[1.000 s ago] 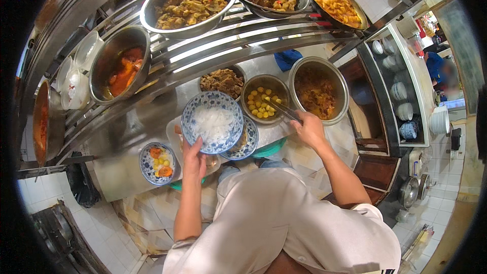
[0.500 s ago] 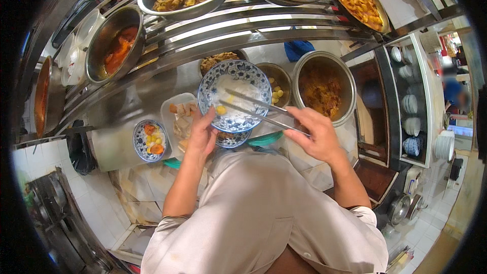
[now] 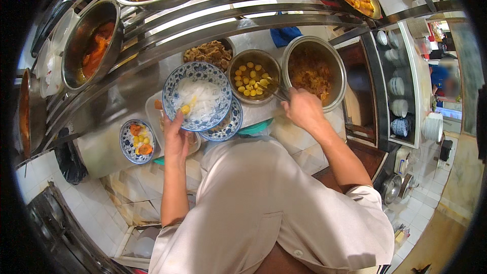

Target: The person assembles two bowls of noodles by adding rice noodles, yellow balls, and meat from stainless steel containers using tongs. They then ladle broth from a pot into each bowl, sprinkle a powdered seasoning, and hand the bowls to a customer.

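My left hand (image 3: 175, 134) grips the near rim of a blue-and-white patterned bowl (image 3: 173, 82), tilted slightly. Inside it lie white food (image 3: 205, 96), perhaps noodles or rice, and a few small yellow balls (image 3: 185, 109). My right hand (image 3: 304, 109) is closed round long metal tongs (image 3: 276, 92), whose tips reach into a metal pot (image 3: 232, 89) of yellow balls (image 3: 248, 77). Another patterned bowl (image 3: 236, 119) is partly hidden below the held one. On the left stands a small patterned dish (image 3: 127, 147) with yellow balls and orange pieces.
Behind the yellow balls sits a pan of brown meat (image 3: 210, 53). A large pot (image 3: 341, 78) of reddish-brown stew stands right of them. Overhead, a metal-barred shelf (image 3: 243, 23) carries several basins of food. Stacked dishes fill a cabinet (image 3: 423, 106) at right.
My right hand has carried the tongs from over the held bowl into the pot of yellow balls. The bowl has shifted left with my left hand, and the view has moved slightly.
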`<state>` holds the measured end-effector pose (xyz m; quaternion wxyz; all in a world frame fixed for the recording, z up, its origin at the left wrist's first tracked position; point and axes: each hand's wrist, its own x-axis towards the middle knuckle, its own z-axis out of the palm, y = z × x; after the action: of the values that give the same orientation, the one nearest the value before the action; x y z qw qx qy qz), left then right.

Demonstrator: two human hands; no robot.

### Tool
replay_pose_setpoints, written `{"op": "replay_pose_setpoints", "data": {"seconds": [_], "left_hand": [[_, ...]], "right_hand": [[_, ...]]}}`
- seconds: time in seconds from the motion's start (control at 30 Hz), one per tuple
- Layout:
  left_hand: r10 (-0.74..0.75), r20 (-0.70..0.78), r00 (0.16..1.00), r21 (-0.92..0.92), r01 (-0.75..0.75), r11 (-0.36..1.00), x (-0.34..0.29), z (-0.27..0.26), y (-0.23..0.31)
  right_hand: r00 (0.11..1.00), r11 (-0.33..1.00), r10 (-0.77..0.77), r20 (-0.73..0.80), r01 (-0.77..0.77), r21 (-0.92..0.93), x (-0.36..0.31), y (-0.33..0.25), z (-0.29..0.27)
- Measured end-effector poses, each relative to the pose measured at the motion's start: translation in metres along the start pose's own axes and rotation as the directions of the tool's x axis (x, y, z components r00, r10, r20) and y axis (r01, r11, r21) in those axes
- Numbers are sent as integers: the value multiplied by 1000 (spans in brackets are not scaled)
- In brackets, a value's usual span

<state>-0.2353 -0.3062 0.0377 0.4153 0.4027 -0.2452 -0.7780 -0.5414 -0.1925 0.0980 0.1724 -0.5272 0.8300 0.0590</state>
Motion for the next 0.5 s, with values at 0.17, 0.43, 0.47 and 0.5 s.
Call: {"op": "replay_pose_setpoints", "data": {"seconds": [0.17,0.43,0.47,0.5], "left_hand": [[-74,28,997,-31,74,997,6,-5,-3],[-111,-2,994,31,111,993,13,11,0],[-104,31,994,13,104,994,15,12,0],[-111,28,993,10,111,994,17,13,0]], "right_hand": [[999,999,-29,-46,29,16,1,-6,39],[980,994,-93,-177,101,41,-2,1,58],[982,995,-75,-172,86,57,-3,2,58],[982,993,-71,-176,85,78,-4,4,57]]}}
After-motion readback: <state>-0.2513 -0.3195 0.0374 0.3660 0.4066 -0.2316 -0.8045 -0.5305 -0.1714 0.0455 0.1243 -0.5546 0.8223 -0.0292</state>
